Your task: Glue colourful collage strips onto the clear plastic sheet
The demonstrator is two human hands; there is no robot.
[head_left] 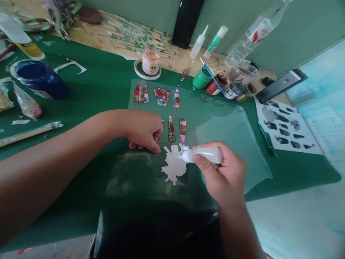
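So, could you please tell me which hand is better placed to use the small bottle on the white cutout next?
Probably the right hand: it holds the small bottle over the white cutout. The left hand is beside the cutout, without a bottle.

Component Layout

The plastic sheet [221,125] lies on the surface [88,86]. The paper cutout [173,166] lies on the sheet, between the left hand [146,132] and right hand [229,174]. Small pieces [161,96] lie behind the cutout. Paint jars [202,79] stand behind the sheet.

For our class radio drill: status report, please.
Right hand holding white bottle, tip over paper cutout. Left hand beside it. Nothing visibly in the way.
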